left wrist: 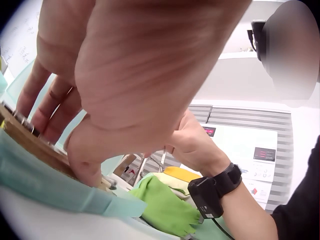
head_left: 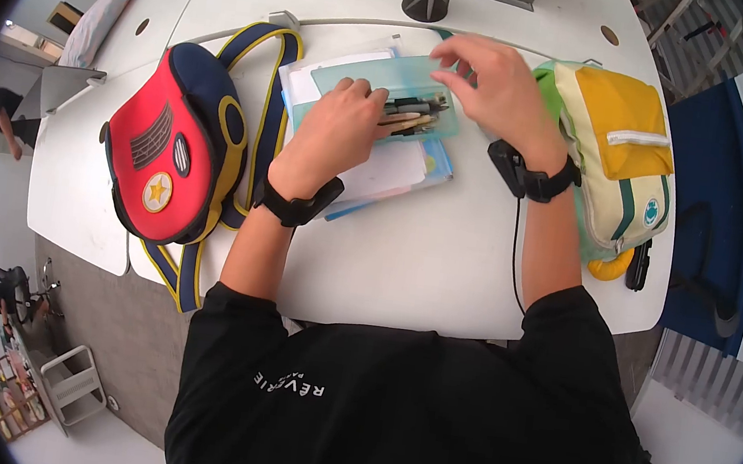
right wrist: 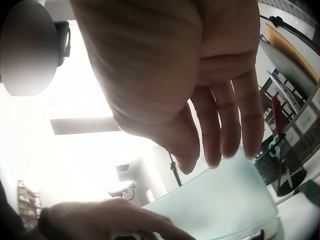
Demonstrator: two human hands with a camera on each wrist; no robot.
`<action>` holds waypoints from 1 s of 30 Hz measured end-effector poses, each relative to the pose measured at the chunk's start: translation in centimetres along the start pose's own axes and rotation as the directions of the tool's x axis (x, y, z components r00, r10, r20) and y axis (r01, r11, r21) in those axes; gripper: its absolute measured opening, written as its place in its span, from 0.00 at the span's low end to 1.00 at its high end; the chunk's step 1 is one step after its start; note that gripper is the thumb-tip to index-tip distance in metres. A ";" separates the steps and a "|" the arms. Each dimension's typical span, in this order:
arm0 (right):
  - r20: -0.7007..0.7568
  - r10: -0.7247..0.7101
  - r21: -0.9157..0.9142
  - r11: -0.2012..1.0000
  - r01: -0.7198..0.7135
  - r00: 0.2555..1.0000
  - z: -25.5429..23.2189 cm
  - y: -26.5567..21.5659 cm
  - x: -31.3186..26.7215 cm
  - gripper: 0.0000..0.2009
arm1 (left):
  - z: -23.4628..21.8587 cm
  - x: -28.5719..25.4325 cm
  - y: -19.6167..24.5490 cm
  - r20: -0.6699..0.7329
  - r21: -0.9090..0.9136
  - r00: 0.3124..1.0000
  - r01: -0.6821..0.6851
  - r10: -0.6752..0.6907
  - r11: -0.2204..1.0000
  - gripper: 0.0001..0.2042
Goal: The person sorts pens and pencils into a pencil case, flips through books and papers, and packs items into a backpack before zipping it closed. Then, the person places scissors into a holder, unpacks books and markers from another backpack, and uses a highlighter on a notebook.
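Note:
A translucent teal pencil case (head_left: pixel 445 129) lies with its lid (head_left: pixel 376 69) raised, holding several pens and pencils (head_left: pixel 417 113). My left hand (head_left: pixel 340 126) reaches into its left part with bent fingers. In the left wrist view, the thumb and fingers (left wrist: pixel 60 107) of that hand straddle the pens and a brown wooden stick (left wrist: pixel 35 145), gripping them. My right hand (head_left: pixel 498 86) is at the lid's right end, thumb and fingers spread apart. The right wrist view shows its fingers (right wrist: pixel 227 120) loosely extended over the lid (right wrist: pixel 225 195), with nothing held.
Papers and a folder (head_left: pixel 387 174) lie beneath the case. A red and navy backpack (head_left: pixel 156 148) is at left, a cream, yellow and green bag (head_left: pixel 620 141) at right. Behind stands a black mesh pen cup (head_left: pixel 425 0) with scissors. A cable (head_left: pixel 516 248) trails from the right wrist.

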State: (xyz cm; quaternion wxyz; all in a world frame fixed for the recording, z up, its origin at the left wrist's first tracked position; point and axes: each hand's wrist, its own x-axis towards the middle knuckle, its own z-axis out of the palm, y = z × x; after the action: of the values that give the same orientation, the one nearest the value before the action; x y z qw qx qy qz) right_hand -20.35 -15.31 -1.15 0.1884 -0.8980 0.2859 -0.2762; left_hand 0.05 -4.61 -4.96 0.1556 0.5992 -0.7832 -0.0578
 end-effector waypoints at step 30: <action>0.157 0.166 0.295 0.933 -0.207 0.974 2.8 3.9 0.1 0.10 | 0.0 2.1 0.8 0.243 0.260 0.967 -0.136 0.072 0.956 0.13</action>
State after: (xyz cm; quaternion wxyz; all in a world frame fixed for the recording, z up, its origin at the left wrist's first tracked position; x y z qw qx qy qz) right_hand -20.18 -17.85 -5.27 0.3705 -0.8422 0.3101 -0.2395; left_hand -1.17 -6.37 -4.35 -0.0180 0.5620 -0.8269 -0.0096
